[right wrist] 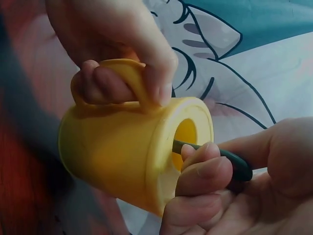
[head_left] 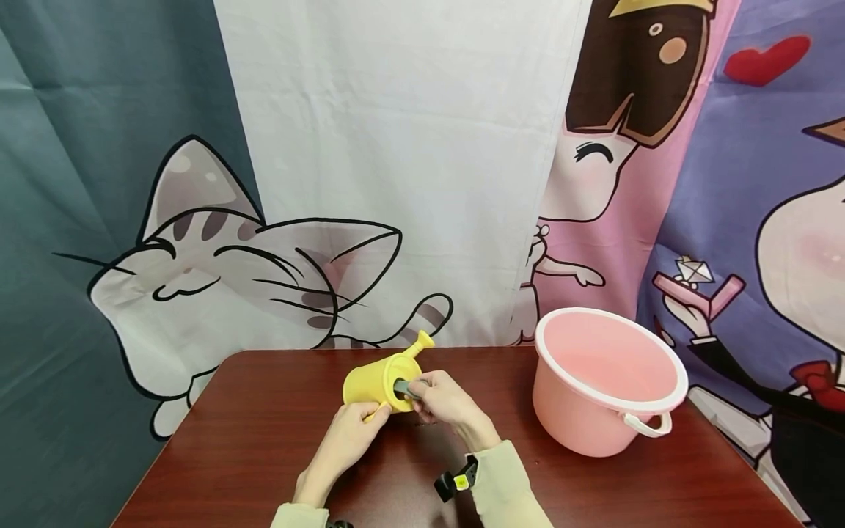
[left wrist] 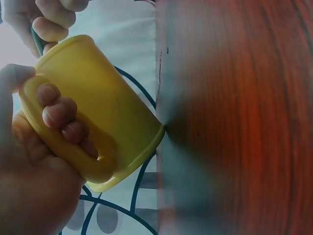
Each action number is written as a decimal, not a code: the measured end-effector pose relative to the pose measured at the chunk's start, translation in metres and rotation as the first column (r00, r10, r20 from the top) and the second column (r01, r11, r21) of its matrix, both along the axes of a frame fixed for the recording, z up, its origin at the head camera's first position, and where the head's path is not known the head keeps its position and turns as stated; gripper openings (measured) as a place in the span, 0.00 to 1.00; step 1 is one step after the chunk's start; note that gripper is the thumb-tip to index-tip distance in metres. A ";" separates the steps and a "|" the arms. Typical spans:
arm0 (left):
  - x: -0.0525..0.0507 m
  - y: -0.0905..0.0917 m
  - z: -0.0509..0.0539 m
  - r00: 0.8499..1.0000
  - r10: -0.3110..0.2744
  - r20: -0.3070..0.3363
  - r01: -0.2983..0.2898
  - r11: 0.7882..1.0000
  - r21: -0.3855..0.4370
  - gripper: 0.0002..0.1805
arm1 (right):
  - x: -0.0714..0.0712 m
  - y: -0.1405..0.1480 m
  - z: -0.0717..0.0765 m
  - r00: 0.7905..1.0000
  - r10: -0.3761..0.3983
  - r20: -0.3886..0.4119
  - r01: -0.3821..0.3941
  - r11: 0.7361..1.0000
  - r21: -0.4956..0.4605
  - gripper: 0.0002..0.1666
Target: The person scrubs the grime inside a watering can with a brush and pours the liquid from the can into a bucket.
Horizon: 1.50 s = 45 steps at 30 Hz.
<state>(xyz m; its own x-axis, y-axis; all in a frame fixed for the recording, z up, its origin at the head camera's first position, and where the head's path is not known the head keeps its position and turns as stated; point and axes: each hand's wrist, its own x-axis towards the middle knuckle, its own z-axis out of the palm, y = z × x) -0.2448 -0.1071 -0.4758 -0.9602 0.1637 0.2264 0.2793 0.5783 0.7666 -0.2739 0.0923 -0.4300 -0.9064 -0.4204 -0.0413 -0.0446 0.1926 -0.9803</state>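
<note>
A yellow watering can (head_left: 366, 383) is tipped on its side above the brown table, its spout rising at the back. In the left wrist view the lower rim of the can (left wrist: 105, 105) meets the tabletop. My left hand (head_left: 348, 438) grips the can's loop handle, fingers curled through it. At the mouth of the can, my right hand (head_left: 450, 403) pinches a dark green handle (right wrist: 238, 166). The far end of this green-handled tool goes into the round opening, so its kind cannot be told.
To the right on the table (head_left: 251, 455) stands a pink bucket (head_left: 574, 411) with a white rim and a white side handle. A printed cartoon curtain (head_left: 403, 147) hangs right behind the table's back edge.
</note>
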 end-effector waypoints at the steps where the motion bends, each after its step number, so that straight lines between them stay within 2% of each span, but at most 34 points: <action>1: 0.000 0.000 0.000 1.000 0.000 0.001 0.000 1.000 0.000 0.27 | 0.000 0.000 -0.001 1.000 -0.004 0.003 0.004 1.000 -0.003 0.16; 10: -0.001 0.000 0.000 1.000 -0.016 -0.006 0.017 1.000 0.016 0.26 | -0.001 0.017 0.010 0.998 0.056 0.001 -0.056 0.998 -0.031 0.17; 17: -0.001 -0.002 -0.001 0.999 -0.001 0.034 0.001 1.000 0.011 0.27 | 0.000 0.033 0.021 0.989 0.146 0.000 -0.145 0.987 -0.063 0.15; 23: -0.003 -0.002 -0.001 1.000 -0.002 0.020 0.002 1.000 0.008 0.27 | 0.002 0.033 0.024 0.989 0.146 0.009 -0.145 0.988 -0.057 0.18; 27: -0.002 -0.002 -0.001 1.000 -0.001 0.023 0.001 1.000 0.008 0.27 | 0.004 0.029 0.022 0.990 0.137 0.006 -0.137 0.990 -0.014 0.17; 31: -0.001 -0.002 -0.001 0.999 -0.006 0.032 0.006 1.000 0.014 0.27 | 0.005 0.023 0.018 0.992 0.123 -0.041 -0.122 0.992 0.019 0.13; 38: 0.000 -0.001 0.000 0.999 -0.003 0.043 0.002 1.000 0.022 0.26 | 0.002 0.012 0.010 0.992 0.058 -0.115 -0.061 0.998 -0.024 0.11; 42: 0.000 -0.001 -0.001 0.999 -0.004 0.049 0.003 1.000 0.029 0.26 | -0.001 0.012 0.007 0.975 0.068 -0.212 -0.060 0.997 0.047 0.11; 45: -0.001 -0.001 0.000 0.999 -0.003 0.040 0.002 1.000 0.023 0.26 | -0.003 0.014 0.006 0.952 0.103 -0.289 -0.065 0.988 0.140 0.11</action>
<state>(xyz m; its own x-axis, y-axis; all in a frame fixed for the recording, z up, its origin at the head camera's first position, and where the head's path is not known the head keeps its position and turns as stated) -0.2455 -0.1084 -0.4759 -0.9681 0.1611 0.1919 0.2498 0.5594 0.7904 -0.2770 0.1062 -0.4236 -0.8478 -0.5043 0.1640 -0.3489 0.2977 -0.8886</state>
